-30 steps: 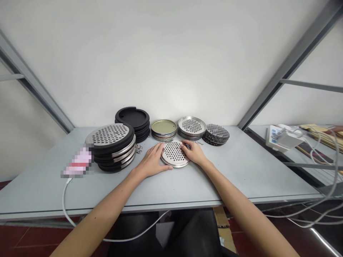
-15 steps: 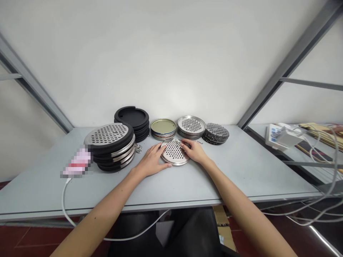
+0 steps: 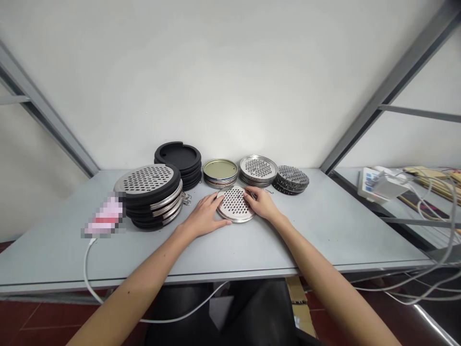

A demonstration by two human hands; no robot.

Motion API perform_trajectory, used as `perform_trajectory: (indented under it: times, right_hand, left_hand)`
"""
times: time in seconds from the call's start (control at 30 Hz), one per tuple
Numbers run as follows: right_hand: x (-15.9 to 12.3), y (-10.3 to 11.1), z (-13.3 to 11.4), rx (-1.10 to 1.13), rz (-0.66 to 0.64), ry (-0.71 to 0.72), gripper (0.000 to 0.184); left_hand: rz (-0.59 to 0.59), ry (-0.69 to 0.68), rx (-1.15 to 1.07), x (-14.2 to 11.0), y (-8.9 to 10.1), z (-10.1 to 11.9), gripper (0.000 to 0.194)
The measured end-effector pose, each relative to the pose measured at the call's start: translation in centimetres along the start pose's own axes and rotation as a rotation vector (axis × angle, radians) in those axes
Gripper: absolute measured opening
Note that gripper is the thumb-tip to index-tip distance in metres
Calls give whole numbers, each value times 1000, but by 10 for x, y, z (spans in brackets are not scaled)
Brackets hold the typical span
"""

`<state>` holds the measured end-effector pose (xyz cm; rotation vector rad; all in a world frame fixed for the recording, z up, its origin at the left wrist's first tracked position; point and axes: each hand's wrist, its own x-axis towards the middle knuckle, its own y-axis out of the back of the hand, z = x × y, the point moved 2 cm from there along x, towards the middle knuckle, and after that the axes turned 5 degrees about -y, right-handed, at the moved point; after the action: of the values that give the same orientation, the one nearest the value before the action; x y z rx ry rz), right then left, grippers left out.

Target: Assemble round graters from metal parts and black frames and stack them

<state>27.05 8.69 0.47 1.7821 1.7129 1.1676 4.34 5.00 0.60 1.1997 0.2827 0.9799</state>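
A round metal grater plate (image 3: pixel 236 204) with rows of small holes lies on the table in front of me, apparently on another metal rim. My left hand (image 3: pixel 206 214) grips its left side, with the fingers along the far left rim and the thumb at the near edge. On the opposite side, my right hand (image 3: pixel 262 203) holds the plate's right edge, fingertips resting on its perforated top. The undersides of both hands' fingers are partly hidden.
Behind the hands stand stacks of black rings (image 3: pixel 177 161), gold-coloured discs (image 3: pixel 220 169), silver grater plates (image 3: pixel 258 169) and dark grater discs (image 3: pixel 291 179). A taller stack of black-rimmed graters (image 3: pixel 149 192) is at left, beside a blurred pink object (image 3: pixel 104 216) with a white cable (image 3: pixel 86 269).
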Motion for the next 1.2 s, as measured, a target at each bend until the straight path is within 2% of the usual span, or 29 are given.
perform_trajectory:
  times: [0.27,0.57,0.8,0.97,1.1,1.2]
  right_hand:
    - [0,-1,-1,16,-16,24,29]
    - [-1,1,-5,-65,-17,63,29]
    - [0,-1,-1,15,-17,15,29]
    - [2,5,3,159,-56,-62,43]
    - [3,12,8,279,-93,-118,58]
    - [2,16,7,370,-114,-99,63]
  left_hand:
    - [16,13,-31,-1,-1,2,77]
    - [-1,28,6,1,-3,3,83]
    - [11,11,39,0,-4,3,82]
    - [59,8,45,1,2,4,75]
    - [151,3,22,2,10,6,60]
    - [213,48,-10,3,15,5,49]
